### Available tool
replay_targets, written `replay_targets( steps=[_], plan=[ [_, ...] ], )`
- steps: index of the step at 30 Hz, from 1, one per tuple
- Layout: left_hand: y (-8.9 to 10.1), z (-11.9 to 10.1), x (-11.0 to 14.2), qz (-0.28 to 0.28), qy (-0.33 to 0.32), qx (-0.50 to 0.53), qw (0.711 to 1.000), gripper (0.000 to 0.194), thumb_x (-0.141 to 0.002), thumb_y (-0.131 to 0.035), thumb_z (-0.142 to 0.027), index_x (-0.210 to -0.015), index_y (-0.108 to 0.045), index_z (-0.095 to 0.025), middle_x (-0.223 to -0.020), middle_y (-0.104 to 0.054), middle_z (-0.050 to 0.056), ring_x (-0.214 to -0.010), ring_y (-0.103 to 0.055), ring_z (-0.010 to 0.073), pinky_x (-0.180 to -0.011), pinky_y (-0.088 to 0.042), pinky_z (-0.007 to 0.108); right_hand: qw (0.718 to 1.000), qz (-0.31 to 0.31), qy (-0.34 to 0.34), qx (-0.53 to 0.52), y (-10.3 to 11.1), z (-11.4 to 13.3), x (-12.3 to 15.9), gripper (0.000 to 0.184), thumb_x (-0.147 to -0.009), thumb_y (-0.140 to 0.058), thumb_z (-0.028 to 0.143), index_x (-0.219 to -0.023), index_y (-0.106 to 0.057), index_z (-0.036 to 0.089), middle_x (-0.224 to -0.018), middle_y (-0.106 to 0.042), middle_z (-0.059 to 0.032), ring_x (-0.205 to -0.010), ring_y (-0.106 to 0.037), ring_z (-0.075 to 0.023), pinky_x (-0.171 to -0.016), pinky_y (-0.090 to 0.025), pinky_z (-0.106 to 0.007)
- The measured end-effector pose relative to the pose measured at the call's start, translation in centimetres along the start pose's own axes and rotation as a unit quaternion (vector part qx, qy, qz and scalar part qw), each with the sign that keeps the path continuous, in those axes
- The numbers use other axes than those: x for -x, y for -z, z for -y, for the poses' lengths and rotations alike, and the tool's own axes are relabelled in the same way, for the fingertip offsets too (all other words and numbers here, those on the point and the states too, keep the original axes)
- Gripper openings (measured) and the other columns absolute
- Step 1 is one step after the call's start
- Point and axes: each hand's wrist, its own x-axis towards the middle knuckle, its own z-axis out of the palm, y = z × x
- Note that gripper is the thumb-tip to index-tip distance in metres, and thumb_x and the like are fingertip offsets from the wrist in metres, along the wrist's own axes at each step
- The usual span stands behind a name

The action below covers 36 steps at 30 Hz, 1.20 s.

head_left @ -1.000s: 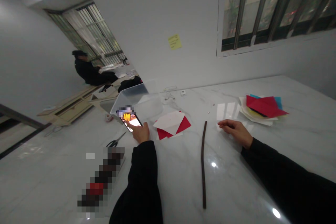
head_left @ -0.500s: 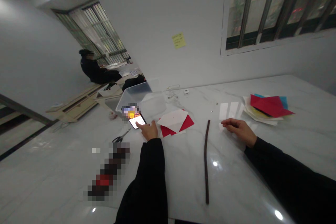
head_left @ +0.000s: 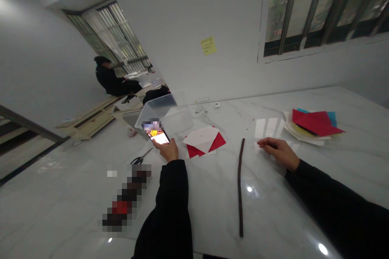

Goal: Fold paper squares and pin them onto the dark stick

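Observation:
My left hand (head_left: 168, 150) reaches forward and closes round the lower end of a lit phone (head_left: 158, 135), whose screen faces me. My right hand (head_left: 278, 150) rests palm down on the white marble table (head_left: 212, 194), fingers loosely bent and pointing left, holding nothing. Between my hands lies a long thin dark brown stick (head_left: 240, 186). Just beyond it sits a folded red and white paper (head_left: 204, 141).
A clear plastic box (head_left: 165, 117) stands behind the phone. Scissors (head_left: 140, 158) lie left of my left hand. A stack of coloured paper sheets (head_left: 313, 124) is at the right. A seated person (head_left: 112, 79) is in the room beyond. A yellow sticky note (head_left: 208, 45) hangs on the wall.
My left hand moved from touching the phone's screen with a finger to closing round its lower end. My right hand stayed put. The view shifted slightly.

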Motion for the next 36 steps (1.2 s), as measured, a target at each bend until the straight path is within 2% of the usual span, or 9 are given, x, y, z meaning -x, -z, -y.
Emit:
replay_targets(
  steps=[13,20,24,28,32,36],
  plan=[
    [-0.5,0.8,-1.1,-0.003,0.013,0.005,1.0,0.09,-0.075,-0.067,-0.027,-0.15,-0.019,-0.016,-0.096,-0.068,0.01,-0.101,-0.067,0.0293,-0.094,-0.048,0.044,1.0,0.005,0.002,-0.012,0.0,-0.4,-0.1,0.027,-0.077,-0.063,0.036,-0.094,-0.074,0.019,-0.085,-0.074,-0.005,-0.075,-0.065,-0.0198,-0.069,-0.049,-0.032],
    [-0.5,0.8,-1.0,-0.025,0.004,0.013,1.0,0.088,-0.075,-0.066,-0.025,-0.149,-0.019,-0.018,-0.09,-0.065,0.006,-0.095,-0.066,0.0266,-0.093,-0.048,0.042,1.0,0.007,0.004,-0.001,0.0,-0.2,0.0,0.03,-0.079,-0.062,0.038,-0.098,-0.073,0.019,-0.086,-0.074,-0.0048,-0.073,-0.065,-0.0187,-0.065,-0.047,-0.03],
    [-0.5,0.3,-0.3,-0.047,-0.008,0.027,0.999,0.082,-0.075,-0.065,-0.024,-0.147,-0.025,-0.018,-0.09,-0.063,0.005,-0.09,-0.065,0.0241,-0.09,-0.048,0.039,1.0,0.003,0.009,0.008,0.0,-0.2,-0.1,0.029,-0.079,-0.061,0.038,-0.097,-0.073,0.019,-0.086,-0.074,-0.0049,-0.075,-0.066,-0.0196,-0.067,-0.05,-0.031],
    [-0.5,-1.1,1.0,-0.057,-0.06,0.033,0.996,0.068,-0.076,-0.06,-0.02,-0.14,-0.036,-0.018,-0.073,-0.053,-0.004,-0.072,-0.059,0.0179,-0.081,-0.048,0.032,1.0,0.0,0.019,0.024,-0.2,0.0,0.1,0.028,-0.08,-0.058,0.037,-0.096,-0.073,0.019,-0.086,-0.074,-0.0051,-0.073,-0.066,-0.0196,-0.065,-0.051,-0.032],
    [-0.8,-3.2,4.0,-0.011,-0.163,0.051,0.985,0.059,-0.077,-0.057,-0.017,-0.135,-0.043,-0.018,-0.063,-0.039,-0.009,-0.058,-0.047,0.0121,-0.069,-0.042,0.023,0.99,-0.042,0.069,0.119,-0.3,1.2,0.6,0.022,-0.084,-0.053,0.029,-0.094,-0.072,0.022,-0.09,-0.074,-0.0047,-0.07,-0.065,-0.019,-0.068,-0.052,-0.034],
    [-1.3,-4.9,7.9,0.1,-0.223,0.052,0.968,0.044,-0.081,-0.055,-0.021,-0.125,-0.054,-0.019,-0.057,-0.032,-0.01,-0.051,-0.039,0.0113,-0.063,-0.037,0.021,0.94,-0.143,0.199,0.238,1.6,2.5,0.3,0.022,-0.087,-0.051,0.024,-0.096,-0.071,0.023,-0.098,-0.071,-0.0071,-0.081,-0.065,-0.0221,-0.079,-0.052,-0.038]
  ],
)
